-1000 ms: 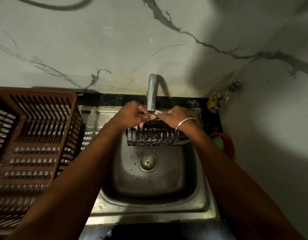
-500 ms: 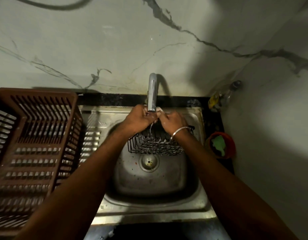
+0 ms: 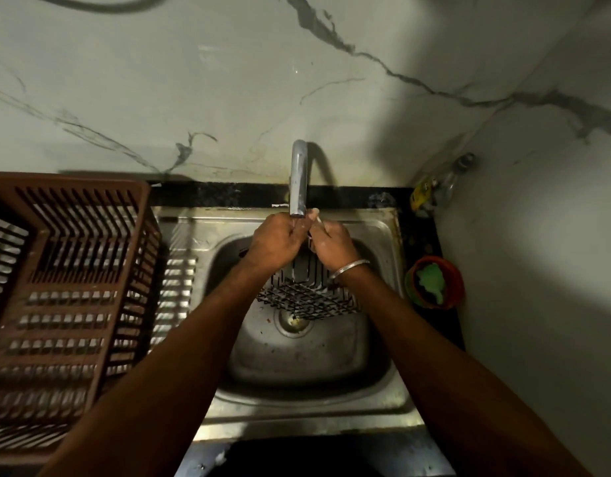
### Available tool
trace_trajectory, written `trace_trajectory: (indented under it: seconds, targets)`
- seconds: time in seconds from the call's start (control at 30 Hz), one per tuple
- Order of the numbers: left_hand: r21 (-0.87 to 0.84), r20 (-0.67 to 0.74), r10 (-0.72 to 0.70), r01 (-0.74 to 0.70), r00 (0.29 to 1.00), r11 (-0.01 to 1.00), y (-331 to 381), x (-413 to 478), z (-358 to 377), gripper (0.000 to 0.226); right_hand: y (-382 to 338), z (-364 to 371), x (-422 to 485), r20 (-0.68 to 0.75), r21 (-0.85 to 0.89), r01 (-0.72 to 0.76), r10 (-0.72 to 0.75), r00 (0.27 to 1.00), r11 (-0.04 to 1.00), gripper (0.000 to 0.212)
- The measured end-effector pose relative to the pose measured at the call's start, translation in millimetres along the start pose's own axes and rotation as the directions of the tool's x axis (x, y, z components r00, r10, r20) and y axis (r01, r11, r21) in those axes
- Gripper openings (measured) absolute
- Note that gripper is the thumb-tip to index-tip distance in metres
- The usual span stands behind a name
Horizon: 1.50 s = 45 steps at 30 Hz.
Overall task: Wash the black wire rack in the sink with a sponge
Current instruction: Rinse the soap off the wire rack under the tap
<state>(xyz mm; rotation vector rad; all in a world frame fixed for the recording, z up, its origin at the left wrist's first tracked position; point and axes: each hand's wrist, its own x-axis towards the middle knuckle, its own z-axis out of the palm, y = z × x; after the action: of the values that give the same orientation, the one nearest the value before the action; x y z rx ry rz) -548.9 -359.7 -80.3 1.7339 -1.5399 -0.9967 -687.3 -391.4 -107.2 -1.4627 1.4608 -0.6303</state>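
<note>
Under the tap [image 3: 298, 180], at the back of the steel sink [image 3: 307, 413], both hands meet above the black wire rack [image 3: 309, 297]. The rack stands tilted inside the basin, its lower edge close to the drain [image 3: 293, 321] and its upper part hidden behind the hands. The left hand [image 3: 275, 244] has its fingers curled, and the right hand [image 3: 333, 244] also; they seem to grip the top edge of the rack or each other, but I cannot tell which, because the fingers are hidden. Something small and pale shows between them (maybe foam, maybe a piece of sponge).

I judge the rack to be light and stiff, since it is only thin wire in a grid. Wet and soapy, the wires will be slippery, and they give narrow places for the fingers. The best hold is probably the thicker outer rim, with one hand, so the other hand can rub along the grid. It can swing or slip down against the steel if the grip is loose.

A brown plastic basket [image 3: 61, 304] stands at the left, and a red bowl [image 3: 434, 282] with something green at the right.
</note>
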Motion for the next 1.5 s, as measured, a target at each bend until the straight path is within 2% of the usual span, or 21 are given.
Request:
trace_trajectory:
  seconds: [0.07,0.13,0.2,0.27,0.33,0.43,0.5,0.6,0.67,0.73,0.8,0.87,0.97,1.07,1.13,1.2,1.27,1.37,1.5]
  targets:
    - [-0.100,0.035,-0.023,0.026,0.999,0.995,4.4,1.8,-0.4,0.050,-4.0,2.0,-0.4,-0.101,0.017,-0.028,0.029,0.994,0.999,0.052]
    - [-0.096,0.096,0.035,-0.025,0.995,0.995,0.3,4.6,-5.3,0.050,-9.7,-0.7,1.9,-0.132,0.004,-0.082,0.082,0.988,0.997,0.054]
    - [-0.021,0.128,0.078,-0.076,0.989,0.997,-5.9,5.1,-10.6,0.052,-14.6,-4.3,4.0,-0.070,-0.009,-0.139,0.138,0.988,0.990,0.059]
    - [0.091,0.129,0.079,-0.091,0.989,0.992,-5.9,4.8,-12.2,0.051,-17.9,-3.0,1.4,0.013,0.050,-0.171,0.170,0.985,0.984,0.061]
    - [0.150,0.108,0.050,-0.066,0.993,0.986,-0.8,5.0,-10.2,0.055,-18.2,-2.2,0.1,0.025,0.124,-0.162,0.161,0.987,0.979,0.056]
    - [0.033,0.143,0.088,-0.093,0.986,0.995,-4.6,6.8,-11.4,0.058,-22.3,-12.1,1.2,0.007,0.134,-0.178,0.178,0.984,0.975,0.050]
    - [-0.007,0.217,0.133,-0.134,0.967,0.991,-15.5,6.6,-18.3,0.047,-21.4,-22.5,2.4,0.070,0.146,-0.187,0.178,0.981,0.971,0.043]
    - [-0.075,0.307,0.112,-0.093,0.945,0.993,-20.2,7.5,-25.4,0.038,-15.9,-27.7,-0.6,0.233,0.189,-0.127,0.081,0.969,0.974,0.029]
    - [-0.104,0.346,0.066,-0.031,0.936,0.994,-23.3,7.3,-27.8,0.032,-12.7,-25.2,3.6,0.259,0.137,-0.032,-0.004,0.966,0.990,0.031]
    - [-0.148,0.373,0.039,0.018,0.927,0.989,-27.7,6.3,-30.9,0.028,-15.7,-24.1,7.5,0.252,0.016,0.044,-0.047,0.967,0.999,0.037]
    - [-0.150,0.364,0.009,0.049,0.931,0.987,-27.3,6.3,-34.5,0.025,-18.7,-22.1,11.7,0.152,-0.041,0.038,-0.032,0.988,0.998,0.042]
    - [-0.050,0.308,-0.044,0.062,0.950,0.997,-19.3,7.7,-35.7,0.026,-17.9,-17.9,19.3,0.073,-0.043,0.016,-0.013,0.997,0.999,0.040]
    - [0.079,0.200,-0.106,0.092,0.974,0.993,-9.8,10.7,-36.9,0.033,-21.7,-8.9,25.8,0.148,-0.044,0.021,-0.014,0.989,0.999,0.021]
    - [0.097,0.200,-0.146,0.129,0.969,0.987,-11.2,13.8,-43.6,0.036,-25.0,-7.0,23.0,0.180,0.037,0.014,-0.021,0.983,0.999,0.006]
    - [0.062,0.197,-0.169,0.160,0.966,0.985,-13.5,14.2,-46.0,0.036,-23.8,0.8,20.8,0.137,0.009,-0.015,0.014,0.990,1.000,0.008]
    - [0.003,0.154,-0.190,0.192,0.970,0.981,-15.6,12.1,-45.6,0.036,-27.4,10.1,17.0,0.121,-0.059,-0.101,0.108,0.987,0.993,0.013]
    - [-0.016,0.106,-0.197,0.200,0.975,0.980,-14.8,9.5,-46.1,0.034,-31.7,15.0,13.9,0.145,-0.076,-0.145,0.155,0.977,0.986,0.028]
    - [0.022,0.066,-0.228,0.227,0.971,0.974,-16.6,9.6,-46.3,0.030,-29.2,15.1,13.3,0.151,-0.158,-0.092,0.116,0.982,0.983,0.044]
    - [0.048,0.010,-0.285,0.284,0.958,0.958,-17.1,9.1,-42.1,0.024,-34.2,21.7,6.6,0.092,-0.323,-0.031,0.064,0.994,0.946,0.051]
